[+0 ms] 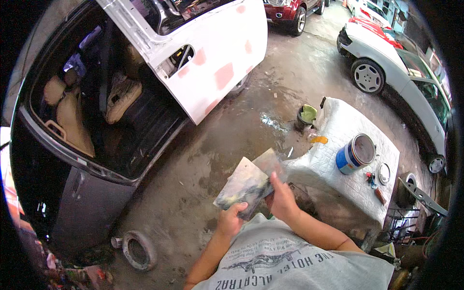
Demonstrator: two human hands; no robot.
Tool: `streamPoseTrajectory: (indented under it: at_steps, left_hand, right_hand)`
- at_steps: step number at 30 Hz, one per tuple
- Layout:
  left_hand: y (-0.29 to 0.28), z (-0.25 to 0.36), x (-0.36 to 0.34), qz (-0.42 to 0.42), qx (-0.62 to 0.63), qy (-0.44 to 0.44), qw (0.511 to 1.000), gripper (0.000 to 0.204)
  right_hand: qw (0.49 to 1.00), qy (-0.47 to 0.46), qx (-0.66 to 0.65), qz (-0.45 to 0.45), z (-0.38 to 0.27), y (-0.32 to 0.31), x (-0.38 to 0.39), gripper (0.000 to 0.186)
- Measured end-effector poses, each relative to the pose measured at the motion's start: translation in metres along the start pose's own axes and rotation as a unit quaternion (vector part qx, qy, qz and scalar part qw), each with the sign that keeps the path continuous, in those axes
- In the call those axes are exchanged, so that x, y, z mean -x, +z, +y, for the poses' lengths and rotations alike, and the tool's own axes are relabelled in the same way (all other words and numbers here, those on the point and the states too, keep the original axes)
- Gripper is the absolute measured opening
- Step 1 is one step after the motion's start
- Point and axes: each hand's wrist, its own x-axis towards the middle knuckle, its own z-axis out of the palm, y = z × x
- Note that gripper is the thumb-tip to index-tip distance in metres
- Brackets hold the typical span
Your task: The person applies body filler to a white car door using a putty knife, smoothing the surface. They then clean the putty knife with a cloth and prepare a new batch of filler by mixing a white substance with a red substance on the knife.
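My left hand (pixel 231 220) is closed on the lower edge of a flat board (pixel 244 181), its thumb pressed on top. Pale filler-like smears and dark stains cover the board. My right hand (pixel 284 200) grips a second flat, greyish stained sheet (pixel 271 163), its thumb up along the near side. The sheet lies partly behind the board and is somewhat blurred. Both pieces are held in front of my body, above the floor. The fingers under them are mostly hidden.
On the right, a white-covered table (pixel 333 121) carries a blue can (pixel 355 153), a round lid (pixel 384 173) and small items. A dark bucket (pixel 304 118) stands beyond. An open white car door (pixel 220 63) with pink patches reaches in from the left; a tyre (pixel 139 250) lies below.
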Motion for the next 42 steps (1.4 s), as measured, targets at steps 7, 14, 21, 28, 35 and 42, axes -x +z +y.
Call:
streamPoseTrajectory:
  at_steps: [7,14,21,28,35,42]
  left_hand:
    - [0.029,-0.007,-0.035,-0.025,-0.146,0.014,0.989,0.056]
    - [0.056,0.0,-0.105,-0.035,0.136,-0.14,0.98,0.048]
    - [0.049,-0.02,-0.073,-0.158,0.063,-0.043,0.985,0.063]
    - [0.072,-0.021,-0.031,-0.12,-0.282,0.175,0.936,0.088]
    - [0.06,-0.018,-0.016,-0.075,-0.343,0.143,0.925,0.088]
    - [0.031,-0.022,-0.056,-0.021,-0.146,0.051,0.988,0.072]
  right_hand:
    - [0.722,-0.397,0.532,-0.195,-0.09,-0.013,-0.016,0.049]
    - [0.547,-0.509,0.545,-0.381,-0.096,0.017,0.031,0.047]
    - [0.615,-0.487,0.531,-0.321,-0.092,0.008,0.022,0.052]
    - [0.646,-0.449,0.552,-0.277,-0.074,-0.012,0.001,0.062]
    - [0.656,-0.429,0.557,-0.275,-0.064,-0.02,-0.018,0.067]
    - [0.601,-0.46,0.521,-0.396,-0.071,0.009,0.015,0.056]
